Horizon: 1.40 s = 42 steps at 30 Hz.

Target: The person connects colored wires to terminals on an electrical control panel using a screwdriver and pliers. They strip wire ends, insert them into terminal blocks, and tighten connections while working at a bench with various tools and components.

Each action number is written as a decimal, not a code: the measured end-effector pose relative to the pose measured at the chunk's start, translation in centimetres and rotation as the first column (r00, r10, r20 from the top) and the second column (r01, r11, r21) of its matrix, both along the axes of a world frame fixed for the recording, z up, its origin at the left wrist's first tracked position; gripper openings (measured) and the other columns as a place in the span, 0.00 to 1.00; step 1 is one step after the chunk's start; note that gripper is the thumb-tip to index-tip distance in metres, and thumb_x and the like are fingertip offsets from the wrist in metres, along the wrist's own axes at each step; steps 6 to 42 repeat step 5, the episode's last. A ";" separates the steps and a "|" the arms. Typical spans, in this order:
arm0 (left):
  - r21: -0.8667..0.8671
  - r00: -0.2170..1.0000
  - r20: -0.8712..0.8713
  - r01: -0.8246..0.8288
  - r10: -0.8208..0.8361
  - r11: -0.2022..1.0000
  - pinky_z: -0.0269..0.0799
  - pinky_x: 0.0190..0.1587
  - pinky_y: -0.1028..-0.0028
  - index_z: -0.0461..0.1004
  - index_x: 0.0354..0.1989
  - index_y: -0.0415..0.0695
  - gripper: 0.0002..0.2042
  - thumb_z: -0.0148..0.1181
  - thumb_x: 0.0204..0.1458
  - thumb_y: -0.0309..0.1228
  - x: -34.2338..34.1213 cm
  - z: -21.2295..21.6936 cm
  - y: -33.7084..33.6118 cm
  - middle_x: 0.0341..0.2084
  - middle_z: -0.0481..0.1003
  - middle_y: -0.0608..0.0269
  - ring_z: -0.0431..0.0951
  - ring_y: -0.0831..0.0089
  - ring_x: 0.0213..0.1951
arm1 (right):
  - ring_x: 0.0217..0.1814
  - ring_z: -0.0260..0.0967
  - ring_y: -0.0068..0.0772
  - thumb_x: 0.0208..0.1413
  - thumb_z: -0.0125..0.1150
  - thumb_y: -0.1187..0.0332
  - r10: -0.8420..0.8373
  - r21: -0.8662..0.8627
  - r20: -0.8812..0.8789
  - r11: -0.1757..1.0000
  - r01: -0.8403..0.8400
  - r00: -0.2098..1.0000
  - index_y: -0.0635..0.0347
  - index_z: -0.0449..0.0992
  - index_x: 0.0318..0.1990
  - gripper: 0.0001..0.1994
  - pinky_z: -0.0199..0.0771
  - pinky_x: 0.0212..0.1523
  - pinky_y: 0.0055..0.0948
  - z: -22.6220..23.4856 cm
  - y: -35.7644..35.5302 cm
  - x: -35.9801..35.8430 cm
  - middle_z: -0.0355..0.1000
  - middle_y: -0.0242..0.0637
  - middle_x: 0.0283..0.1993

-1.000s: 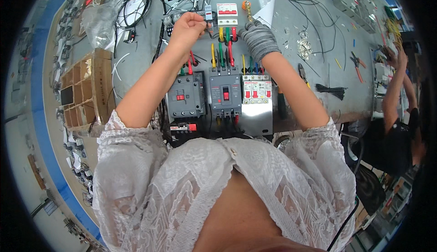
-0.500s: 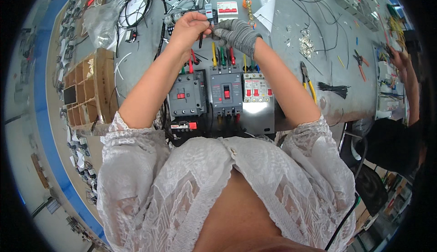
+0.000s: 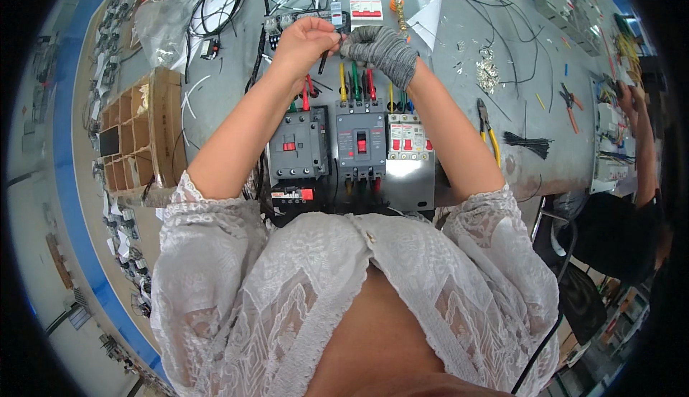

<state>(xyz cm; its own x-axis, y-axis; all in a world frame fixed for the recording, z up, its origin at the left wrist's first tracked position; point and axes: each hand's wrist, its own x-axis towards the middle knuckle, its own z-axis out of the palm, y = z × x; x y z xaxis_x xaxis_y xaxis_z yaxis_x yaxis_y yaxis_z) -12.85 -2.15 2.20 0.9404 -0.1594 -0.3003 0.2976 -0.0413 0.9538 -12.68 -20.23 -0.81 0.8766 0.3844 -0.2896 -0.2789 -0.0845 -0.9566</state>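
My bare left hand (image 3: 307,47) is closed in a pinch on a short black wire (image 3: 323,61), whose end hangs below the fingers. Fingertip to fingertip with it, my right hand (image 3: 382,50), in a grey knit glove, is also pinched; what it grips is too small to make out. Both hands are above the far edge of a metal panel. Mounted on that panel are a grey contactor (image 3: 296,144), a grey moulded-case circuit breaker (image 3: 361,140) with a red switch, and white miniature breakers (image 3: 408,139). Yellow, green and red wires (image 3: 357,83) rise from the middle breaker.
Yellow-handled pliers (image 3: 489,130), a black wire bundle (image 3: 527,144) and small metal terminals (image 3: 487,71) lie right. Red-handled cutters (image 3: 570,106) are farther right, near another person's hand (image 3: 631,103). A divided cardboard box (image 3: 140,135) stands left, with coiled black cable (image 3: 224,6) beyond it.
The whole view has shifted slightly, with the bench a little farther right in it. My hands stay together in their pinch, the right glove's fingers a little more curled.
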 end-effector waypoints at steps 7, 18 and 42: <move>0.159 0.990 0.097 0.082 -0.098 0.984 0.68 0.37 0.80 0.71 0.41 0.39 0.10 0.60 0.51 0.24 -0.2 0.0 0.2 0.30 0.79 0.62 0.74 0.78 0.30 | 0.31 0.71 0.14 0.53 0.66 0.61 0.013 0.144 -0.156 0.990 0.010 0.988 0.57 0.79 0.40 0.12 0.68 0.27 0.14 0.2 0.0 -0.2 0.77 0.27 0.34; 0.159 0.990 0.097 0.082 -0.098 0.984 0.68 0.37 0.80 0.71 0.41 0.39 0.10 0.60 0.51 0.24 -0.2 0.0 0.2 0.30 0.79 0.62 0.74 0.78 0.30 | 0.31 0.71 0.14 0.53 0.66 0.61 0.013 0.144 -0.156 0.990 0.010 0.988 0.57 0.79 0.40 0.12 0.68 0.27 0.14 0.2 0.0 -0.2 0.77 0.27 0.34; 0.159 0.990 0.097 0.082 -0.098 0.984 0.68 0.37 0.80 0.71 0.41 0.39 0.10 0.60 0.51 0.24 -0.2 0.0 0.2 0.30 0.79 0.62 0.74 0.78 0.30 | 0.31 0.71 0.14 0.53 0.66 0.61 0.013 0.144 -0.156 0.990 0.010 0.988 0.57 0.79 0.40 0.12 0.68 0.27 0.14 0.2 0.0 -0.2 0.77 0.27 0.34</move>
